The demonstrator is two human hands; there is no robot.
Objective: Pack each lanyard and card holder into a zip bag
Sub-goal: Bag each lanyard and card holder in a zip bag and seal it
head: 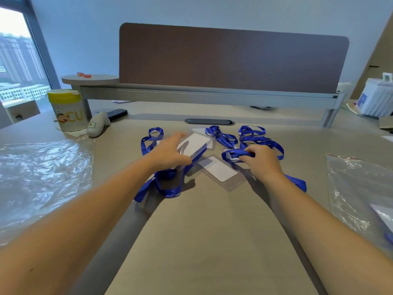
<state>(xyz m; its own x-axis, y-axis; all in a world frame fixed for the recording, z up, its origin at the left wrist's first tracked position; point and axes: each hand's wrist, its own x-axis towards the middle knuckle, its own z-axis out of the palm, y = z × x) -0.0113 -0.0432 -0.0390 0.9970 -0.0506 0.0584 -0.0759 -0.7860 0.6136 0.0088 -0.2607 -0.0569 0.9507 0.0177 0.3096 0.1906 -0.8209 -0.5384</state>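
Meanwhile, at a grey counter [202, 220], a person sorts a tangle of blue lanyards and clear card holders. Their left hand [170, 153] is clamped on one card holder [194, 145], fingers over its top and thumb beneath, lifting its far end off the surface; its long axis runs from near-left to far-right, and its lanyard [168, 186] trails back toward the wrist. Their right hand [262, 159] is closed around a bunched lanyard strap [238, 154], beside a second card holder [219, 170] lying flat between the two hands. A zip bag [359, 188] lies well to the right, nearer the right hand; clear plastic sheeting [44, 175] spreads on the left.
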